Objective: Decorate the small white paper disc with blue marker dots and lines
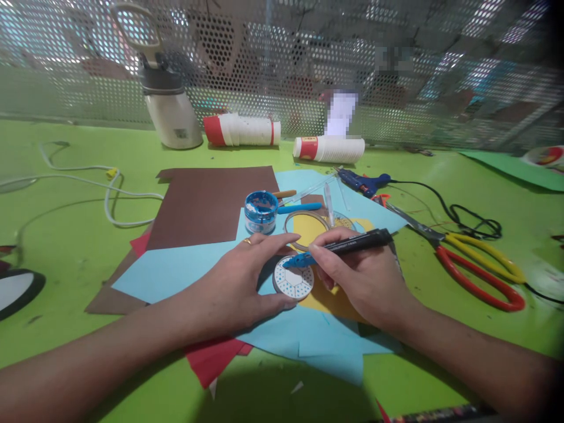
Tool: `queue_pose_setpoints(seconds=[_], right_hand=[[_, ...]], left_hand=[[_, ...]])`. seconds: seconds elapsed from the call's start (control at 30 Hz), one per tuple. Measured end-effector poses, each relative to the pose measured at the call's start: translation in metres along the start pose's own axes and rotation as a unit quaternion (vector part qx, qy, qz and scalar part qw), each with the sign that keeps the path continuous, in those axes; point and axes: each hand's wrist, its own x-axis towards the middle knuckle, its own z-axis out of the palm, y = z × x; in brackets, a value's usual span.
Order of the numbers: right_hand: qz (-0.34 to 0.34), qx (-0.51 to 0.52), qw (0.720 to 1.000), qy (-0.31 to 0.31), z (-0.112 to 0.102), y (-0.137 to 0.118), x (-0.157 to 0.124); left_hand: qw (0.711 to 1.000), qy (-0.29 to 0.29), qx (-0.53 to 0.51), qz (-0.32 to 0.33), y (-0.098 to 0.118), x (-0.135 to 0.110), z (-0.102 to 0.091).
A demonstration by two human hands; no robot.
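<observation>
My left hand (247, 282) curls round a small white round lid with a patterned top (293, 282), thumb and forefinger at its edge, holding it on yellow paper (328, 301). My right hand (356, 276) grips a marker with a black body and blue tip (348, 245), and the tip rests at the lid's upper rim. Light blue paper (185, 267) lies beneath both hands.
A blue paint jar (261, 211), a clear ring (307, 229), brown paper (211, 202) and red paper (211, 358) surround the hands. Red and yellow scissors (476, 264) and a blue glue gun (363, 182) lie right. Two glue bottles (242, 130) (330, 148) and a flask (170, 106) stand behind.
</observation>
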Motion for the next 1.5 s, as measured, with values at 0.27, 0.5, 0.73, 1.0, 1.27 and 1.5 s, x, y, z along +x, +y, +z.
queue_pose_setpoints(seconds=[0.27, 0.5, 0.73, 1.0, 1.27, 1.5], right_hand=[[0.025, 0.062, 0.998, -0.008, 0.003, -0.003, 0.001], [0.041, 0.174, 0.983, 0.038, -0.004, -0.003, 0.002], [0.021, 0.119, 0.991, 0.060, -0.010, -0.008, 0.002], [0.007, 0.077, 0.997, 0.010, -0.002, -0.005, -0.001], [-0.001, 0.064, 0.998, 0.003, -0.001, -0.001, 0.000], [-0.005, 0.058, 0.998, -0.001, 0.000, -0.003, -0.002]], left_hand=[[1.000, 0.000, 0.004, -0.002, -0.002, 0.003, 0.001], [1.000, -0.001, -0.009, 0.002, -0.003, 0.001, 0.001], [1.000, 0.002, -0.006, 0.005, -0.002, 0.001, 0.000], [1.000, 0.003, -0.010, 0.004, -0.004, 0.002, 0.002], [1.000, -0.001, -0.007, 0.003, -0.001, 0.001, 0.000], [1.000, -0.002, -0.009, 0.002, 0.000, 0.000, 0.000]])
